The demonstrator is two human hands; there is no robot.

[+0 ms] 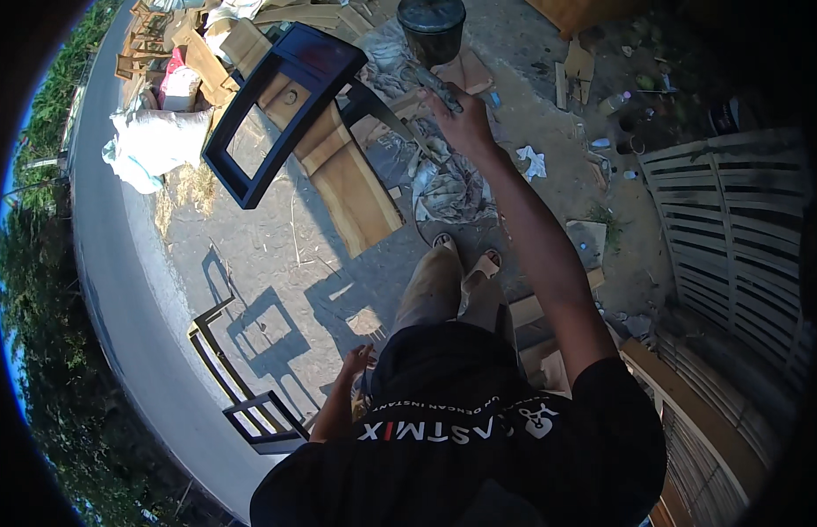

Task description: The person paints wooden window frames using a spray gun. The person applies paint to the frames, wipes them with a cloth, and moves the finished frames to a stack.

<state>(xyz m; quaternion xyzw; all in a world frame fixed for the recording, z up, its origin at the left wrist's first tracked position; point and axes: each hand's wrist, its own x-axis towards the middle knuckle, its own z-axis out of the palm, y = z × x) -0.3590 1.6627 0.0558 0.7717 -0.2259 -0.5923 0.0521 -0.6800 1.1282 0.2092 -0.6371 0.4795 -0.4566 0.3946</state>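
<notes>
My right hand (pixel 466 123) is stretched far forward, its fingers wrapped round a grey tool (pixel 440 90) that looks like a spray gun. Directly beyond the tool is a dark, lidded round pot (pixel 431 33); whether the two are joined I cannot tell. Left of this hand, apart from it, a glossy black wooden furniture frame (pixel 290 112) with a rectangular opening stands tilted over a wooden plank (pixel 360 202). My left hand (pixel 359 358) hangs low beside my hip, fingers loosely bent and partly apart, with nothing visible in it.
Crumpled sheeting (pixel 452 189) lies before my feet. More black frames (pixel 263 422) rest at the lower left, near the road (pixel 132 299). White sacks (pixel 158 140) and scrap wood (pixel 206 66) are piled at the far left. A slatted panel (pixel 729 237) stands on the right.
</notes>
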